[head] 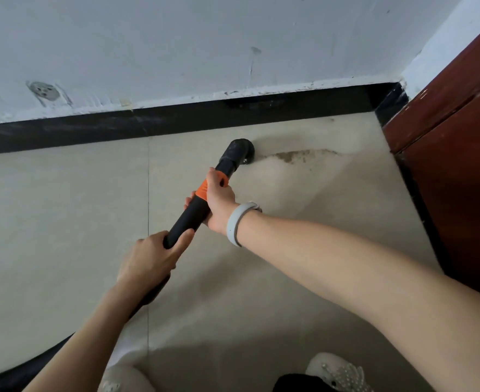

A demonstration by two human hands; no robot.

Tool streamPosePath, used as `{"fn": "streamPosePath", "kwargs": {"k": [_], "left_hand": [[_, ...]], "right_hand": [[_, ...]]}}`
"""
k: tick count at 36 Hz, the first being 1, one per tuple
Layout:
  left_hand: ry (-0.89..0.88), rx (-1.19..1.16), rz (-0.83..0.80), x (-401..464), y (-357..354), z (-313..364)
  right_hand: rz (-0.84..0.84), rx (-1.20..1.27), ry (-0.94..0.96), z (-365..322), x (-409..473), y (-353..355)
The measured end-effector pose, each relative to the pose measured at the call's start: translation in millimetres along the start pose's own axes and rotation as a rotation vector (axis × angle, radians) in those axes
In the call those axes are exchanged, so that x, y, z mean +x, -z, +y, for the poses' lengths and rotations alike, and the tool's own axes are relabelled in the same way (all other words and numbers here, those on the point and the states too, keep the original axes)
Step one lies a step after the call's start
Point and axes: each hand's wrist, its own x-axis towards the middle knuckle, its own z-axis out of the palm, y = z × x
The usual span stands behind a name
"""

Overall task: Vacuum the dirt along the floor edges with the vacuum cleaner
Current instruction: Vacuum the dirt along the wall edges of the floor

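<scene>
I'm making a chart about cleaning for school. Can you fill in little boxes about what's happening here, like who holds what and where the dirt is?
tool: vacuum wand, black with an orange band
nozzle: nozzle down on the floor, short of the black baseboard
right hand: right hand grips the wand at the orange band
left hand: left hand grips the wand lower down
dirt: brown dirt patch just right of the nozzle
floor: beige tiles
right side: reddish wooden panel
wrist: grey band on the right wrist
</scene>
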Motion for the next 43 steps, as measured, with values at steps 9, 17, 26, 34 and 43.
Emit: {"fn": "streamPosePath", "kwargs": {"k": [9, 17, 26, 34, 43], "left_hand": [[-0.038, 0.099, -0.028, -4.0, -8.4, -4.4], [-0.106, 0.126, -0.060, 5.2, -21.1, 25.2], [-0.175, 0.191, -0.095, 2.7, -30.3, 48.6], [-0.165, 0.171, -0.091, 2.3, -35.2, 42.1], [-0.050, 0.039, 0.005, 10.6, -31.3, 43.6]], "right_hand": [[0.011, 0.039, 0.006, 12.3, 1.7, 12.7], [0.070, 0.042, 0.053, -9.9, 0.4, 39.9], [0.106, 0.119, 0.066, -18.2, -0.3, 67.1], [0.130, 0.122, 0.077, -13.1, -1.0, 67.5], [0.061, 0.001, 0.023, -37.0, 6.9, 41.5]]}}
